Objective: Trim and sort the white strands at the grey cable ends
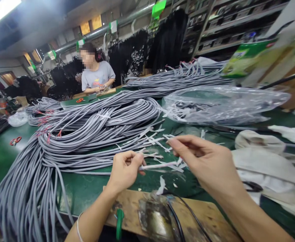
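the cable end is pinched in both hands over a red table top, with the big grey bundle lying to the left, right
Not quite: the table top is green, not red, as the head view shows. The rest holds: the left hand and right hand pinch the cable end, and the grey bundle lies to the left.

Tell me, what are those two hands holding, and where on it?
Left hand pinches a grey cable near its end. Right hand holds the white strip at the cable's tip.
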{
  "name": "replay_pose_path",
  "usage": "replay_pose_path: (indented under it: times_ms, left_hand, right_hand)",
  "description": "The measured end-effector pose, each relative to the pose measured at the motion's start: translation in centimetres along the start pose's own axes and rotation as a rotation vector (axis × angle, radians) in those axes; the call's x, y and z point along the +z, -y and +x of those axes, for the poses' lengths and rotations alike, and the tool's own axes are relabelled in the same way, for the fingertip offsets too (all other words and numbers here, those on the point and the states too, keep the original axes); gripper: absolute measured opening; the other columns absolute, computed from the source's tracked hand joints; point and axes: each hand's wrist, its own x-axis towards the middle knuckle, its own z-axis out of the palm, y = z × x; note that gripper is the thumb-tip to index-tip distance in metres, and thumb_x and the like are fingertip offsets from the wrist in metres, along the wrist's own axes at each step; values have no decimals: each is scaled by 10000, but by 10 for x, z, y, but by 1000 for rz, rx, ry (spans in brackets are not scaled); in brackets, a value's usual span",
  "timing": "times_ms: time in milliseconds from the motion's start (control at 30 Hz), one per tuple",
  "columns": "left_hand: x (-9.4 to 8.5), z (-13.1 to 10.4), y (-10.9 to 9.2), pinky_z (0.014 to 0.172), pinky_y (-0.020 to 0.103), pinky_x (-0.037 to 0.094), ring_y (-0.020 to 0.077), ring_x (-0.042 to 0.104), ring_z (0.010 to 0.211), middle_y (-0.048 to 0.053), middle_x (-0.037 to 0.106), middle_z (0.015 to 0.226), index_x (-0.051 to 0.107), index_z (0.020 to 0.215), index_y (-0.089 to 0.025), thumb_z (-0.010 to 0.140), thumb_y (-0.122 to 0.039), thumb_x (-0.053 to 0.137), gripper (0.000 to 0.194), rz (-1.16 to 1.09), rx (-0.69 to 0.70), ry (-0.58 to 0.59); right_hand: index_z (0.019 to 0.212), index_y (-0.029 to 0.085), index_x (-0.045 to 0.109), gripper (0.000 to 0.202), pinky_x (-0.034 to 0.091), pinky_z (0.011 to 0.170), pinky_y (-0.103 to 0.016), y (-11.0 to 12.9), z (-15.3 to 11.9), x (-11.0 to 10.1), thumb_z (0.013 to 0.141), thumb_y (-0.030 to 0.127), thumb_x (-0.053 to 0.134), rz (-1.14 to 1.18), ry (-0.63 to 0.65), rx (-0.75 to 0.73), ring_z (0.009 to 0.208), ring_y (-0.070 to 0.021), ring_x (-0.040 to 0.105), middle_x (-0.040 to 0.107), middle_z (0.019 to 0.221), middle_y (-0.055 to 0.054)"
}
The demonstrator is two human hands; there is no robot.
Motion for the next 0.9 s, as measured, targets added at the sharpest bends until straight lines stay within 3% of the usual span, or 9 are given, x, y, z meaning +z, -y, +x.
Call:
replay_pose_path:
  times_ms: [167,267,367,467,533,767,900]
  left_hand:
    - [-6,5,0,277,168,125,19,238,234,-32,498,383,477,609,-163,605,-696,585,544,-197,-110,-72]
    - [-6,6,1,266,166,117,20,246,219,-30,507,380,455,609,-168,582,-704,599,556,-247,-103,-73]
    - [-5,5,-1,277,169,151,25,285,236,-32,499,390,460,598,-163,566,-698,620,559,-260,-100,-49]
    - [-5,2,-7,325,172,232,29,352,312,-22,520,459,554,646,-128,550,-642,680,539,-263,-65,-2]
    - [-5,0,-9,372,174,282,32,381,382,-12,533,525,626,700,-106,537,-568,736,503,-256,-20,45]
    - [-9,0,-4,417,173,329,41,392,454,22,564,634,708,774,-99,625,-447,729,379,-231,52,104]
    - [-3,-3,3,472,180,404,85,498,521,54,634,686,722,822,-112,657,-266,702,226,-115,81,-4]
  right_hand:
    - [761,197,627,274,276,337,-239,-4,-5,6,708,464,645,210,-27,-20,379,-84,372,566,566,-27]
    - [894,199,634,342,254,312,-234,-6,-11,15,640,417,704,189,151,-32,349,-56,322,665,749,-61]
    - [792,187,669,219,303,324,-225,-6,-15,23,657,359,685,79,305,-94,340,-70,366,657,620,-29]
    - [640,197,665,152,434,422,-238,-7,-18,26,724,318,628,14,222,-203,453,-134,551,657,567,-29]
    - [658,202,678,138,455,442,-243,-7,-18,25,732,307,628,3,184,-234,497,-147,589,683,618,-35]
    - [677,199,685,152,393,381,-231,-10,-17,23,727,333,633,27,206,-199,431,-126,528,636,547,-15]
    - [667,188,683,190,295,322,-216,-12,-18,24,701,371,646,-11,190,-122,347,-92,402,517,422,18]
